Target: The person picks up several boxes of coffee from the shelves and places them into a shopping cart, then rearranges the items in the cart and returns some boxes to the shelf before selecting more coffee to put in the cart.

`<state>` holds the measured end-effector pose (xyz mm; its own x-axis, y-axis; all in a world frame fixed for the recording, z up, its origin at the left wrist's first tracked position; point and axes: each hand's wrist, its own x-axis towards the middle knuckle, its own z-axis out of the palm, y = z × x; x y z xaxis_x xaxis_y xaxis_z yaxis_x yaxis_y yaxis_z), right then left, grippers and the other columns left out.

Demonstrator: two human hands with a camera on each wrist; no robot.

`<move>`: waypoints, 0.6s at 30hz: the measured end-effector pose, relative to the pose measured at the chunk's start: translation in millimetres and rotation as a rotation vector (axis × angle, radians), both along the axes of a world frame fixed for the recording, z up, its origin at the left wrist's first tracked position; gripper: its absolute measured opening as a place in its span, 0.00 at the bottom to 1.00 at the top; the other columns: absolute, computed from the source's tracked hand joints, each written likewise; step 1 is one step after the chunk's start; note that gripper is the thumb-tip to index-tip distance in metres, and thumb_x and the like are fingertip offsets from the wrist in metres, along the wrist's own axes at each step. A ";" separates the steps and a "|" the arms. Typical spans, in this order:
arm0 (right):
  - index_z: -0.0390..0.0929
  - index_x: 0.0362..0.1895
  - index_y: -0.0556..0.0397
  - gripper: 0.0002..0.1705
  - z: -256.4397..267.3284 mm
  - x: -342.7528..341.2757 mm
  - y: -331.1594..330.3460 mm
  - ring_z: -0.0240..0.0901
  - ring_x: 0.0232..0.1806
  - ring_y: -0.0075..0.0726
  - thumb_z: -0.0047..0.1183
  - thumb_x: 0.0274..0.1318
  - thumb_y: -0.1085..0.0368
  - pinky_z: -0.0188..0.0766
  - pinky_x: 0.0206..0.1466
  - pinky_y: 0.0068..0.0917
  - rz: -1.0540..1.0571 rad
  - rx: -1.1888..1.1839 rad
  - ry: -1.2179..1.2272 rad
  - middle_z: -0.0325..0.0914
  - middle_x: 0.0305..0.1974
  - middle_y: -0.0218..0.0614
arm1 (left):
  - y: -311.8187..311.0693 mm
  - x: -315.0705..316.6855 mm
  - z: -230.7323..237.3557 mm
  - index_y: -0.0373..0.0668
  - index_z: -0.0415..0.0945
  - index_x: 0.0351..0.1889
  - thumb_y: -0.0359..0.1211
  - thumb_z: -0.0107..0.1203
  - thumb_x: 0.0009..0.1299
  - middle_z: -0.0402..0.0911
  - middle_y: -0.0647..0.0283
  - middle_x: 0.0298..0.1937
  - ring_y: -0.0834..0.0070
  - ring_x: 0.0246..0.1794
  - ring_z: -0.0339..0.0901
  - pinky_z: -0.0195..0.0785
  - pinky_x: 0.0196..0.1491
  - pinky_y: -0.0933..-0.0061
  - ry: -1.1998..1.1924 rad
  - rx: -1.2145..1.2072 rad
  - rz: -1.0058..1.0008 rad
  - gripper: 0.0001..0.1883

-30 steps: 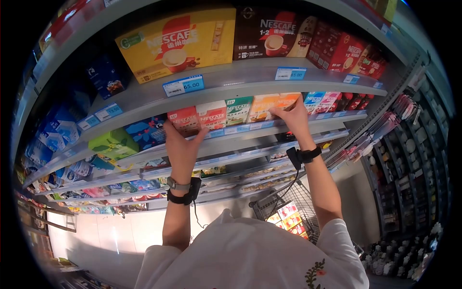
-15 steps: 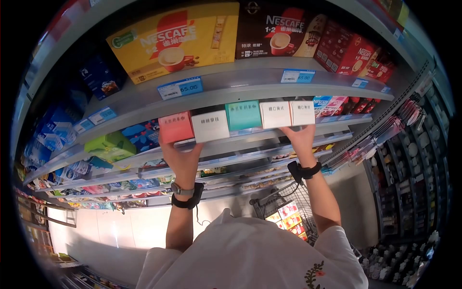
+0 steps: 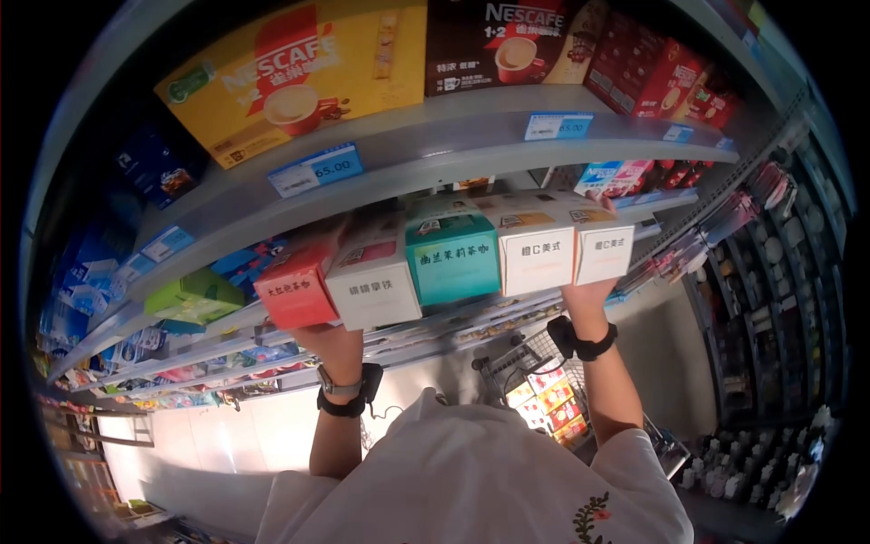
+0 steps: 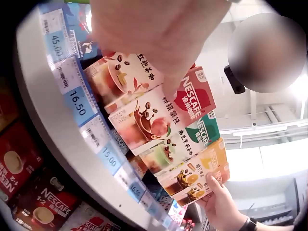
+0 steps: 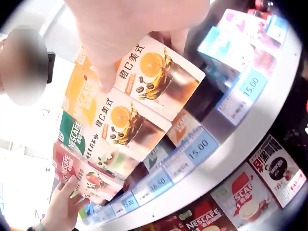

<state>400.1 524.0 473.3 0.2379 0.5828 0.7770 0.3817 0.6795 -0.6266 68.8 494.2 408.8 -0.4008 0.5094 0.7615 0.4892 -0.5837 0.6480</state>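
A row of Nescafé coffee boxes is held out in front of the shelf, gripped between my two hands. From the left they are a red box (image 3: 294,288), a white box (image 3: 376,292), a teal box (image 3: 453,254) and two white-and-orange boxes (image 3: 536,261), side by side and tipped with their ends toward me. My left hand (image 3: 331,347) grips the red end from below, its thumb on the box faces in the left wrist view. At the other end my right hand (image 3: 591,296) holds the outer orange box (image 5: 161,79), fingers round its far side.
The shelf edge with price tags (image 4: 77,103) runs just behind the boxes. Above stand large yellow (image 3: 290,82) and dark brown (image 3: 507,45) coffee cartons. A green box (image 3: 201,295) sits to the left. Below right is a shopping cart (image 3: 507,363) with several boxes inside.
Both hands have gripped the row's ends and drawn the boxes off the shelf toward me. The boxes tipped, so their ends now face me, and they have come lower and nearer.
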 end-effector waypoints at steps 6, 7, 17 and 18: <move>0.51 0.74 0.62 0.43 16.7 21.5 -55.1 0.64 0.71 0.48 0.61 0.62 0.63 0.61 0.72 0.43 -0.163 0.015 -0.130 0.65 0.69 0.59 | 0.5 20.4 10.8 0.35 0.62 0.65 0.34 0.76 0.54 0.74 0.53 0.61 0.63 0.57 0.75 0.66 0.62 0.62 -0.083 0.107 -0.062 0.43; 0.52 0.73 0.62 0.43 15.8 26.3 -65.4 0.64 0.71 0.48 0.61 0.61 0.63 0.60 0.72 0.43 -0.187 0.033 -0.109 0.65 0.69 0.58 | -0.3 27.6 16.0 0.35 0.63 0.65 0.34 0.76 0.55 0.75 0.53 0.61 0.64 0.57 0.75 0.66 0.62 0.62 -0.064 0.099 -0.092 0.42; 0.61 0.70 0.65 0.57 -15.0 96.8 -214.4 0.66 0.71 0.46 0.80 0.38 0.57 0.63 0.72 0.41 -0.622 -0.070 0.054 0.66 0.70 0.52 | -9.6 153.2 4.3 0.34 0.60 0.67 0.31 0.79 0.52 0.74 0.52 0.60 0.62 0.60 0.73 0.62 0.65 0.59 0.087 0.060 -0.551 0.47; 0.62 0.69 0.66 0.56 -18.9 105.0 -234.7 0.66 0.71 0.46 0.80 0.38 0.58 0.63 0.72 0.42 -0.691 -0.106 0.045 0.66 0.69 0.52 | -12.5 166.5 -0.7 0.34 0.59 0.67 0.31 0.80 0.50 0.73 0.52 0.61 0.62 0.61 0.72 0.62 0.65 0.58 0.117 0.029 -0.631 0.49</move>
<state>505.1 289.3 454.3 0.6118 0.3585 0.7051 0.6765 0.2249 -0.7013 235.3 481.6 408.1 0.0559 0.5984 0.7992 0.1123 -0.7992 0.5905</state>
